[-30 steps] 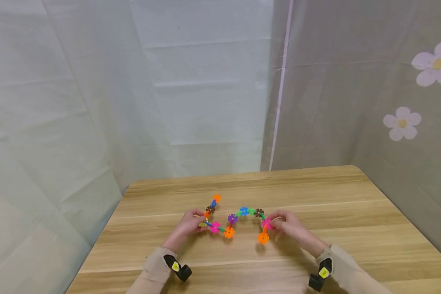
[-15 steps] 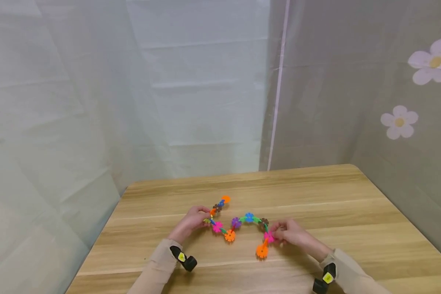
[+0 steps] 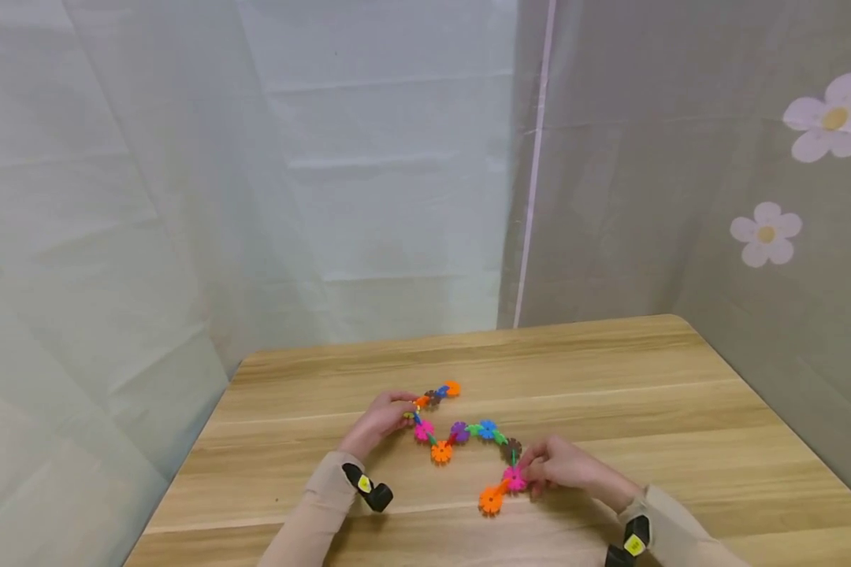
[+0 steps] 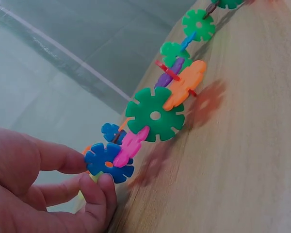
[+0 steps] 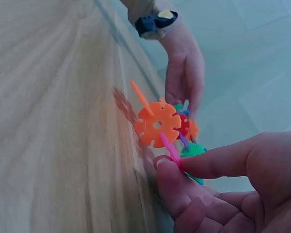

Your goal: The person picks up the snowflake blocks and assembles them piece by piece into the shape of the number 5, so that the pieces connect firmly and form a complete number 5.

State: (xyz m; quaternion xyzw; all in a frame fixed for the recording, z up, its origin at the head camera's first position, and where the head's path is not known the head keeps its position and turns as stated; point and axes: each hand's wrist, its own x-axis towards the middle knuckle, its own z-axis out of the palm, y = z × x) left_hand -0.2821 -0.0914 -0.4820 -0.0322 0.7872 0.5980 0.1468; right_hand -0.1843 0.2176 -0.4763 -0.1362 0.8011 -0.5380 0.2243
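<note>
A chain of slotted plastic snowflake discs (image 3: 441, 452) in many colours winds across the table in an S-like curve. At its left bend my left hand (image 3: 388, 416) pinches the links around a blue disc (image 4: 99, 158), beside a pink disc (image 4: 131, 147) and a large green disc (image 4: 155, 114). My right hand (image 3: 559, 465) pinches a pink disc (image 3: 514, 479) near the chain's front end. An orange disc (image 3: 491, 501) forms that end, and another orange disc (image 3: 453, 388) ends the chain at the back. Part of the chain by the left fingers is hidden.
The wooden table (image 3: 610, 378) spreads around the chain. Behind it hangs a pale curtain (image 3: 383, 157), and to the right a grey one with printed flowers (image 3: 766, 234). Each wrist wears a black camera (image 3: 369, 487).
My right hand has moved towards me, drawing the front end nearer and turning its orange disc leftward. My left hand has shifted right and away, swinging the back end to the right.
</note>
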